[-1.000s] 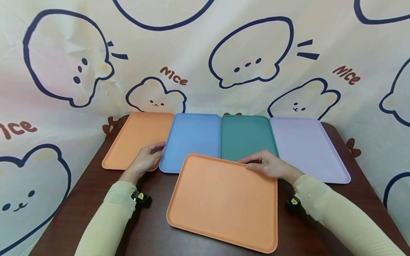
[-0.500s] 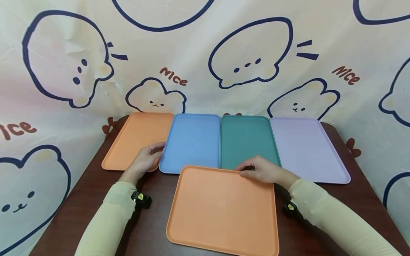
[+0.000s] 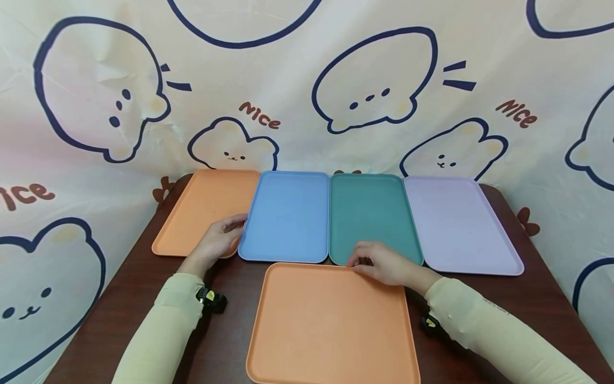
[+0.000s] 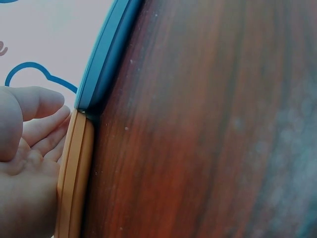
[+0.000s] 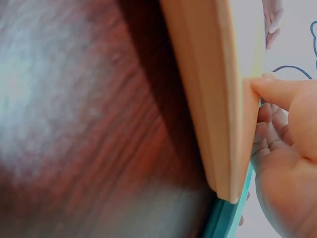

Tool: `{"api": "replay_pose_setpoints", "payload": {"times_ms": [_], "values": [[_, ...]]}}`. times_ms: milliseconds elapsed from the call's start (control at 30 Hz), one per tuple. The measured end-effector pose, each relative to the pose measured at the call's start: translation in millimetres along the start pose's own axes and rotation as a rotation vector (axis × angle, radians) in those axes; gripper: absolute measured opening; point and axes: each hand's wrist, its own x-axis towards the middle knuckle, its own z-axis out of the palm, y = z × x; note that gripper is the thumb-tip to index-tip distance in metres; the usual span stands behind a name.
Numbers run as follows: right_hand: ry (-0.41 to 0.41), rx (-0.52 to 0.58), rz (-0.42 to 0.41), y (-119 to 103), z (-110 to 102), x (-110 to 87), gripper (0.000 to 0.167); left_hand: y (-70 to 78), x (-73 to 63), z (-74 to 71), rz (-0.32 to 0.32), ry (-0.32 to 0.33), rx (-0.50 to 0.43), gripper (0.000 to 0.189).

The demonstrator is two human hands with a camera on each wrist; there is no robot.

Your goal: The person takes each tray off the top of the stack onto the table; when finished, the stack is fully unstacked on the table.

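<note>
My right hand [image 3: 384, 264] pinches the far rim of an orange tray [image 3: 331, 325] close to my body. Its thumb lies over the rim and its fingers curl behind, as the right wrist view shows; that tray [image 5: 218, 99] is close over the dark table there. Over the right front part of a second orange tray [image 3: 206, 213] at the far left, my left hand [image 3: 216, 240] rests with relaxed fingers, fingertips right at the left edge of the blue tray [image 3: 290, 213]. In the left wrist view, this hand [image 4: 34, 144] grips nothing.
Beside the blue tray are a green tray [image 3: 369, 213] and a lavender tray [image 3: 460, 224], in one row along the far side of the brown wooden table [image 3: 220, 341]. A cloth printed with cartoon bears [image 3: 288, 80] hangs behind and around the table.
My right hand has drawn the front orange tray toward my body and straightened it, so it has come off the blue and green trays in view. The left hand has stayed in place.
</note>
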Motion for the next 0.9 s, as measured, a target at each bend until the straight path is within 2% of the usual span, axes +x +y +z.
{"api": "replay_pose_setpoints", "payload": {"times_ms": [400,733,900], "values": [[0.028,-0.114,0.029,-4,4,0.7,0.013,1.9,-0.2,-1.7,0.02,-0.011,0.021,0.058],[0.056,-0.096,0.065,-9,5,2.4,0.011,0.7,-1.4,-3.5,0.029,-0.022,0.054,0.062],[0.081,-0.038,0.106,-14,-2,-0.7,0.013,5.3,-2.9,-2.6,0.018,-0.004,0.131,0.057]]}}
